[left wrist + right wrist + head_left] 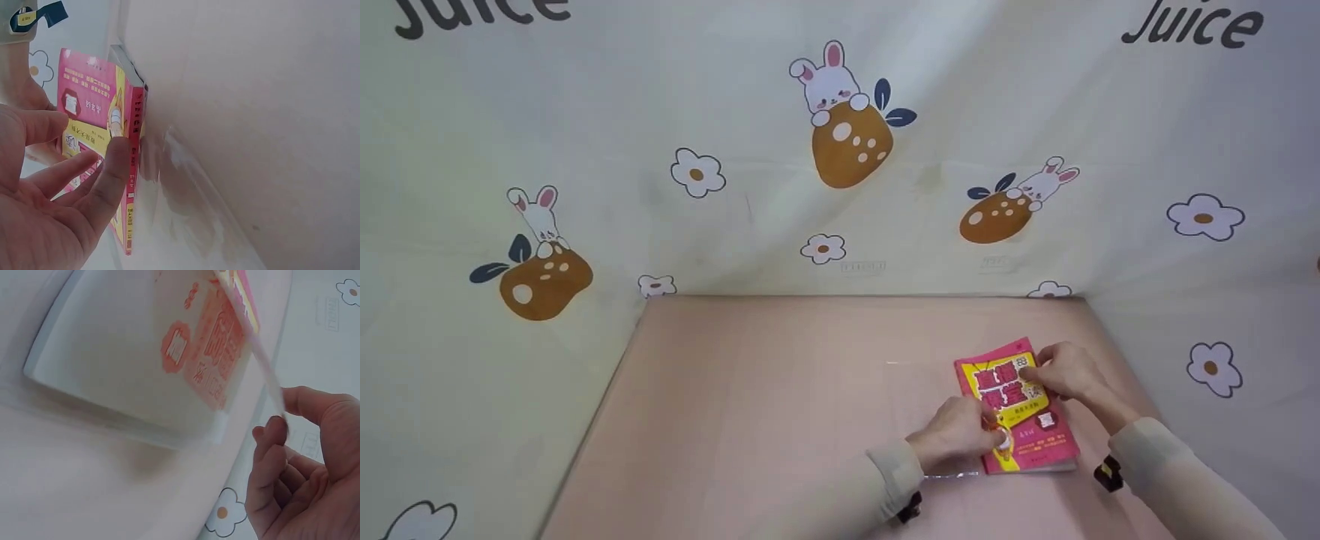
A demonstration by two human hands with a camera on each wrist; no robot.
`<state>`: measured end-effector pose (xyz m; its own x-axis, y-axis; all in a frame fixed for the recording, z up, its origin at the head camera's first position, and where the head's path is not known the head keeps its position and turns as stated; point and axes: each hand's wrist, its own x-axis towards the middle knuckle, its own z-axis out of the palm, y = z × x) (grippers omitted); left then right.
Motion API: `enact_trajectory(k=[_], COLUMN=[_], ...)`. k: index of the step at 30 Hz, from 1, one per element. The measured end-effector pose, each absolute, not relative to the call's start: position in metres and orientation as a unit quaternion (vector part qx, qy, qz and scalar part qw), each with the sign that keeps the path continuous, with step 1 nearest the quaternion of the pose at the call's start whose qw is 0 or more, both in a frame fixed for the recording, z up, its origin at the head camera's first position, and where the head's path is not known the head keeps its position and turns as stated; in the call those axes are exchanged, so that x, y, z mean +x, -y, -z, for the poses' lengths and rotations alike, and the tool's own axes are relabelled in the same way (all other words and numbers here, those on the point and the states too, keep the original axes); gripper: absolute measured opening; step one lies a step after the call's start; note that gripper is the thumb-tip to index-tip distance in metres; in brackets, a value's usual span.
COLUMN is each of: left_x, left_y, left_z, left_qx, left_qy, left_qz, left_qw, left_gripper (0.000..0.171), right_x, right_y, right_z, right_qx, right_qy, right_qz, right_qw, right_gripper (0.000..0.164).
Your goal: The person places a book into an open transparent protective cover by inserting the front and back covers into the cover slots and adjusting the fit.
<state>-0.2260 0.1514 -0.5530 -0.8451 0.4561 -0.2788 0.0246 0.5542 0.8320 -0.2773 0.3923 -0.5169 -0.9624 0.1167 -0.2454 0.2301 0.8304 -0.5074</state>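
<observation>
A pink book (pixel 1039 442) lies on the worktop (pixel 735 405); the right hand's (pixel 1071 371) fingers pinch its lifted cover (pixel 84 95), while the left hand (pixel 956 429), fingers loosely extended, touches that cover near the spine (pixel 133 169)

Lower right in the head view, the left hand (pixel 956 431) hides part of the book (pixel 1039 444). The right wrist view's top edge crops it

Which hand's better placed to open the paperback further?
Probably the right hand: it pinches the free edge of the front cover, lifted off the page beneath. The left hand is by the spine.
</observation>
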Motion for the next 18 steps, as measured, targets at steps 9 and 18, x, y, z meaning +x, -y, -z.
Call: enact_trajectory(k=[9, 18], left_x=[-0.226, -0.227], left_y=[-0.153, -0.155], left_z=[0.55, 0.542], left_qx=[0.147, 0.129], left_qy=[-0.852, -0.846], left_qz=[-0.444, -0.46], left_qw=[0.235, 0.238], left_gripper=[0.03, 0.05], right_x=[-0.272, -0.268], right_y=[-0.375, -0.35], right_z=[0.508, 0.499], right_qx=[0.074, 0.033], right_qy=[-0.943, -0.934], right_qz=[0.319, 0.353], right_qw=[0.055, 0.035], right_gripper=[0.056, 0.047])
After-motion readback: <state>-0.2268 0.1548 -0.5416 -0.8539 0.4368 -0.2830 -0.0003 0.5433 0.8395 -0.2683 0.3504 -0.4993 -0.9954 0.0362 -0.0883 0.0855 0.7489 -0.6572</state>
